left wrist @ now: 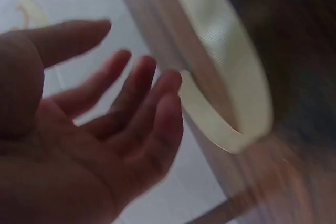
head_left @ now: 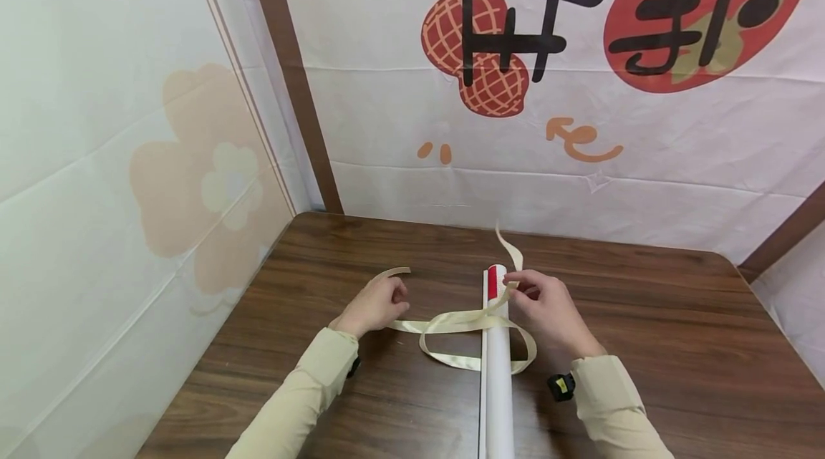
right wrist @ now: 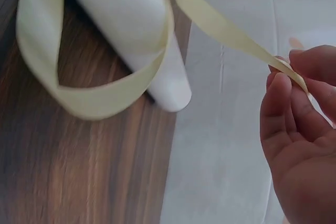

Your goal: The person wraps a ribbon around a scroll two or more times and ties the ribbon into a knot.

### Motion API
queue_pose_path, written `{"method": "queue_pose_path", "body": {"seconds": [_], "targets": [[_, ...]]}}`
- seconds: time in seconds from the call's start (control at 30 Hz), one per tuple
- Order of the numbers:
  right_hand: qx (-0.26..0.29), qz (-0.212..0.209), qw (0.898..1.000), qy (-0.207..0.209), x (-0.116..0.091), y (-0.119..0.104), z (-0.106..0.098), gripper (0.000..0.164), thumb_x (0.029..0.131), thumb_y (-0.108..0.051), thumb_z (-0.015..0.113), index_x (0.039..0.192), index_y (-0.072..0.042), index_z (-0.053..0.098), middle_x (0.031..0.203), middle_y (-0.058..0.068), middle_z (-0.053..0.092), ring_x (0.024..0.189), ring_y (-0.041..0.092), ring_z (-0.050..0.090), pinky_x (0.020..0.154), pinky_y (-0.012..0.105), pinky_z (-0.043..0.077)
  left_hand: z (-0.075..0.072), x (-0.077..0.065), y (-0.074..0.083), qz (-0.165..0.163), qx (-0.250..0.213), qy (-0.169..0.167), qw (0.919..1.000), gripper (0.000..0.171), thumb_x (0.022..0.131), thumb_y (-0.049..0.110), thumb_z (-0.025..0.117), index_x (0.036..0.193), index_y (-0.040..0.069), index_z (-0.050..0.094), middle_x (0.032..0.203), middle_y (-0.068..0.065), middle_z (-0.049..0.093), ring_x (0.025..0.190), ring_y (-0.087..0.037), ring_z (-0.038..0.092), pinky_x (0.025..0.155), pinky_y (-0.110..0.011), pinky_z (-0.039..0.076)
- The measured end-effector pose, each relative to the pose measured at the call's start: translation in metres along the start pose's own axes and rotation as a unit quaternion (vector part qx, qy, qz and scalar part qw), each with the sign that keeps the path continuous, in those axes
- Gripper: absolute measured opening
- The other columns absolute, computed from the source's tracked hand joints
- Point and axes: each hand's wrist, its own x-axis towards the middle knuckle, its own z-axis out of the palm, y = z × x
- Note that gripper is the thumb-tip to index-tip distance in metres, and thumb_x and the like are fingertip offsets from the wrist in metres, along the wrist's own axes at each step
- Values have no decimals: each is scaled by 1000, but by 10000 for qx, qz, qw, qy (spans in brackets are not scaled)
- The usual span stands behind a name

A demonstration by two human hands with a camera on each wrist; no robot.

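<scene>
A white roll (head_left: 499, 402) with a red patch (head_left: 493, 283) near its far end lies lengthwise on the table. Pale yellow satin ribbon (head_left: 460, 361) loops loosely across it. At the roll's far right, my right hand (head_left: 551, 307) pinches the ribbon between thumb and fingers; a free tail curls up beyond. The right wrist view shows the ribbon (right wrist: 220, 24) stretched from the roll to those fingertips. Left of the roll, my left hand (head_left: 374, 303) hovers by the ribbon's other end. In the left wrist view its fingers are loosely bent, apart from the ribbon (left wrist: 233, 66).
The dark wood-grain table (head_left: 677, 344) has rounded far corners. A white printed backdrop (head_left: 380, 115) stands right behind it, and another white sheet (head_left: 77, 266) runs along the left side. A small black device (head_left: 561, 387) sits at the right wrist.
</scene>
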Motion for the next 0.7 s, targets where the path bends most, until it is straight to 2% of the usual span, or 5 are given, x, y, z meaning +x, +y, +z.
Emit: {"method": "queue_pose_path", "body": {"seconds": [0.17,0.3,0.37,0.5,0.7], "targets": [[-274,-74,9995,129,-2,11,-7,31,85,4,60,113,-8,69,85,8,64,72,14,56,62,23,46,3,-5,-18,181,673,-358,9969,18,79,9,75,95,4,68,88,-5,64,81,-16,56,77,-38,49],[-462,27,9985,308,-3,21,-11,30,84,4,60,109,-8,70,85,9,65,71,14,55,59,23,45,5,-9,-28,228,1146,-499,9919,13,75,10,77,84,9,69,81,-1,63,77,-15,52,76,-45,42],[-536,105,9975,451,-3,25,-13,25,86,2,61,107,-7,71,86,9,68,73,14,57,61,22,46,6,-11,-32,257,1227,-490,9909,10,75,9,76,74,12,67,73,3,60,73,-13,50,74,-45,37],[-713,366,9938,777,-5,34,-17,17,89,-7,64,104,-6,72,89,9,71,75,13,57,64,21,46,5,-13,-39,334,1234,-406,9910,23,80,11,72,61,17,60,59,8,52,64,-10,46,74,-42,32],[-1095,613,9840,1267,-7,43,-27,13,90,-15,67,98,-7,73,85,8,71,71,9,56,63,22,44,0,-15,-47,273,1222,-213,9919,19,84,12,69,66,17,65,61,10,53,64,-9,47,76,-43,33]]}}
